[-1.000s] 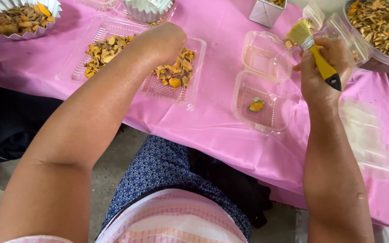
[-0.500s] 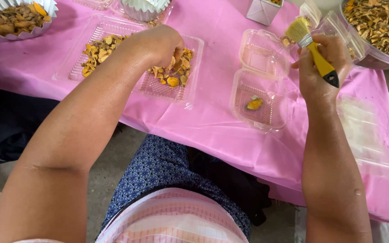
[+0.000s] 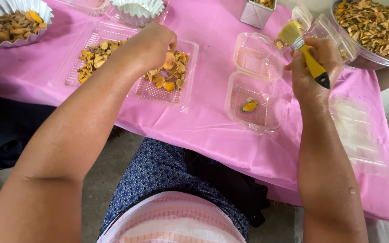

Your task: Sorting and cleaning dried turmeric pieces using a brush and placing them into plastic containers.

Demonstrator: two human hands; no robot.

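Over clear tray [image 3: 190,96], left hand [image 3: 151,45] pinching orange slice [image 3: 169,60] — thin, curled, right hand [image 3: 314,67] gripping brush [image 3: 303,51].

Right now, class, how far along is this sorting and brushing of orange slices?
Done: one slice lies in the open clear clamshell. In hand: the left hand lifts a slice from the clear tray, and the right hand has a grip on a yellow-handled brush. Left: most slices remain in the tray.

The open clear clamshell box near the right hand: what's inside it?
The clamshell box holds one small yellow-orange piece in its nearer half. The farther half looks bare, though the right hand and its brush cover that half's right edge.
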